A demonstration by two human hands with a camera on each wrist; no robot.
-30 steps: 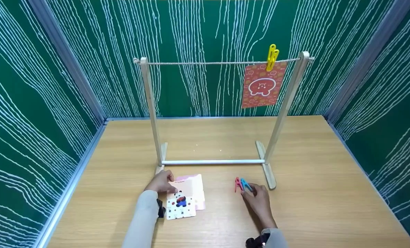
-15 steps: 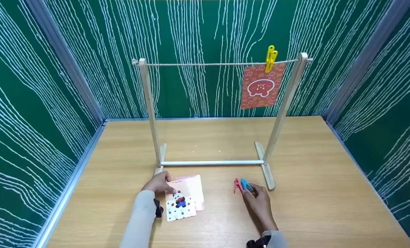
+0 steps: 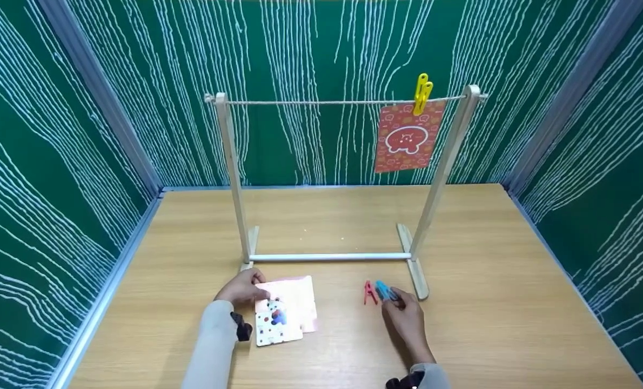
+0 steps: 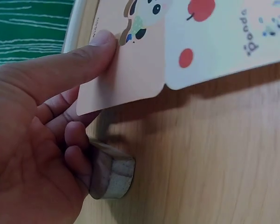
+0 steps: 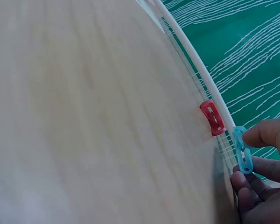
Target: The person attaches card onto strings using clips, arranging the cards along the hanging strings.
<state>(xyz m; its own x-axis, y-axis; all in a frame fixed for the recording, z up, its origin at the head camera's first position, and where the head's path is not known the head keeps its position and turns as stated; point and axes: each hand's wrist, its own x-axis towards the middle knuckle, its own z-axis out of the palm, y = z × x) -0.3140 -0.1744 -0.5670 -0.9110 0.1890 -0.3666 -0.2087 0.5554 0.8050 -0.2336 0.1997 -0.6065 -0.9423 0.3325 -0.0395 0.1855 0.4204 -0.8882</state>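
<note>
My left hand (image 3: 241,286) pinches the edge of a panda-print card (image 3: 279,329), thumb on top and fingers underneath. Close up in the left wrist view, the card (image 4: 123,84) has a peach part and a white part with red apples, slightly above the table. A pinkish card (image 3: 310,319) lies partly hidden under it. On the right, my right hand (image 3: 406,321) holds a blue clothespin (image 5: 243,151) between thumb and fingers. Just left of that clothespin, a red clothespin (image 3: 370,292) stands on the table, touched by no finger.
A wooden stand with a rope (image 3: 321,102) spans the table's middle. From its right end hangs a red card (image 3: 402,154), held by a yellow clothespin (image 3: 421,96). A white bar (image 3: 329,257) joins the stand's feet. Green walls enclose the wooden table (image 3: 489,281).
My left hand has shifted slightly left and raised the panda-print card's edge, tilting it into glare. The blue clothespin, in my right hand, has moved a little away from the red one.
</note>
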